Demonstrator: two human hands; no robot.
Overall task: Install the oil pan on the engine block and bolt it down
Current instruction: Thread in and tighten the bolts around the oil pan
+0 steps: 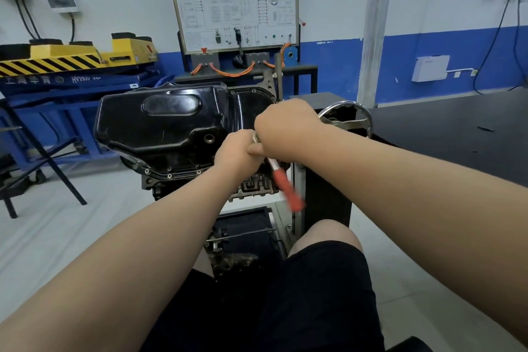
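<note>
One black oil pan (160,120) sits bottom-up on top of the one engine block (174,177), at about 10 o'clock from the two hands, and its flange lies on the block's edge. Along the near flange I can count three small bolt heads (169,176), and one round drain hole (209,138) shows at the pan's 4 o'clock corner. Both hands meet at the right side of the pan. The left hand (238,150) is closed like a fist, the fingers curled round the metal upper part of the one ratchet wrench (285,188). The right hand (285,128) lies over it at 1 o'clock, also curled, the thumb pressing against the left hand; how exactly it grips the wrench is hidden. The orange handle of the wrench goes out from under the hands toward 5 o'clock and looks blurred. One silver handwheel (345,120) stands at 3 o'clock from the right hand. One training board (231,3) stands at 12 o'clock behind the pan, and one yellow-black lift (77,57) is at 10 o'clock.
</note>
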